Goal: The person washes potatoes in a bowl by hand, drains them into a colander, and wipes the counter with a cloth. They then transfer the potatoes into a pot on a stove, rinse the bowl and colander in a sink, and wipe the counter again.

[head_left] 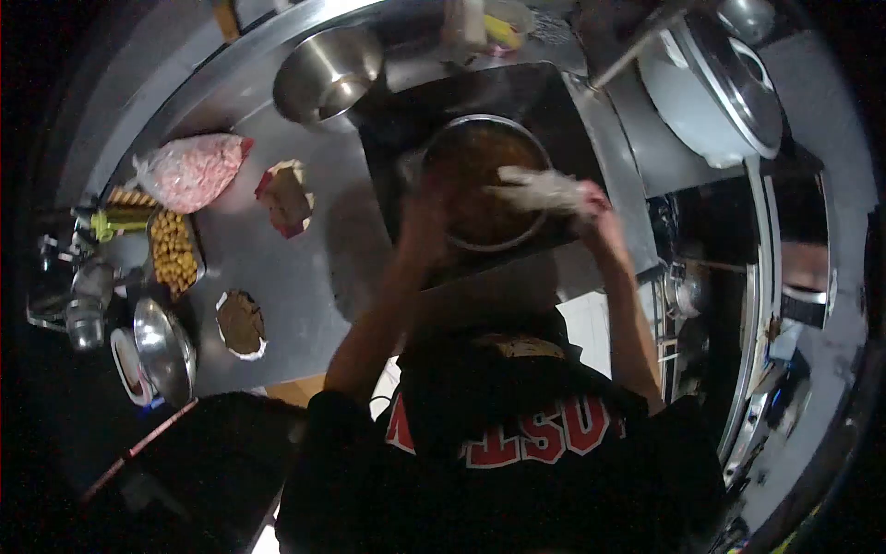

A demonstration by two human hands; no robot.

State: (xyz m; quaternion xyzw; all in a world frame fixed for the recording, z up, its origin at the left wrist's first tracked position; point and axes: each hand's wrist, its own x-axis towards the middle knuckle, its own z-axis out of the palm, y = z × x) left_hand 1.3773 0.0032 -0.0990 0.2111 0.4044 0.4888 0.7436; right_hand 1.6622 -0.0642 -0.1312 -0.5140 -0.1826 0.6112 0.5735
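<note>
Two bare hands were at the pot [482, 118]. The right hand [596, 200], its fingers closed on a blurred pale bundle [544, 191], held it over the pot's brown contents [471, 152]. The left hand [426, 217] was by the left rim, too blurred to tell whether its fingers were apart. Beyond and left of it, a metal bowl [314, 78] stood on the bench [300, 277].

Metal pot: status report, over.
Right hand holding pale item, blurred, over metal pot. Left hand near rim, grip unclear. Pale item partly hides brown contents.
</note>
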